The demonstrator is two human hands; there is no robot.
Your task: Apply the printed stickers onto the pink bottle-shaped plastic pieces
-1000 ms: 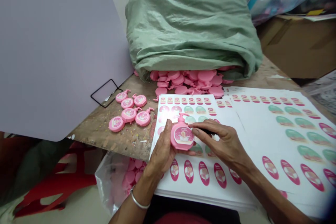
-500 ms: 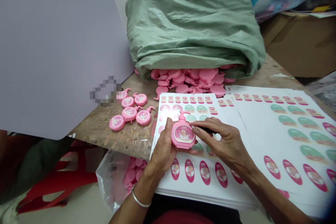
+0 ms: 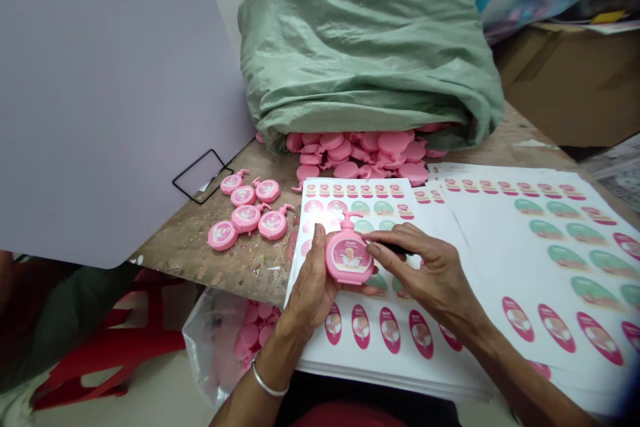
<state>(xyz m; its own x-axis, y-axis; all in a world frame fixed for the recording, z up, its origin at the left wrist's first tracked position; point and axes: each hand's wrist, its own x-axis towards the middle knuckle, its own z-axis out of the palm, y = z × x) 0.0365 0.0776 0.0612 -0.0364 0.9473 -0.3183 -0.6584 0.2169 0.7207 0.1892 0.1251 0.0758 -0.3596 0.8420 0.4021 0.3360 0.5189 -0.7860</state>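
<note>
A pink toy pump bottle (image 3: 350, 259) is upright in my left hand (image 3: 314, 287), its round "BABY" label facing me. The thumb lies along its left edge, and the other fingers pass behind. My right hand (image 3: 425, 260) pinches a slim black tool (image 3: 395, 247), with its tip at the bottle's upper right edge. Fingers hide most of this tool, so its exact kind is unclear. Below both hands lies a stack of sticker sheets (image 3: 350, 363) printed with pink ovals, green labels and small red-and-cream ones.
Several labelled pink bottles (image 3: 247, 217) lie at left on the wooden table (image 3: 195, 247). Plain ones (image 3: 395, 142) spill from a green sack (image 3: 370, 40). More sheets (image 3: 480, 233) lie right. A clear bag (image 3: 205, 340) of pink pieces hangs below the edge, near a red stool (image 3: 115, 353).
</note>
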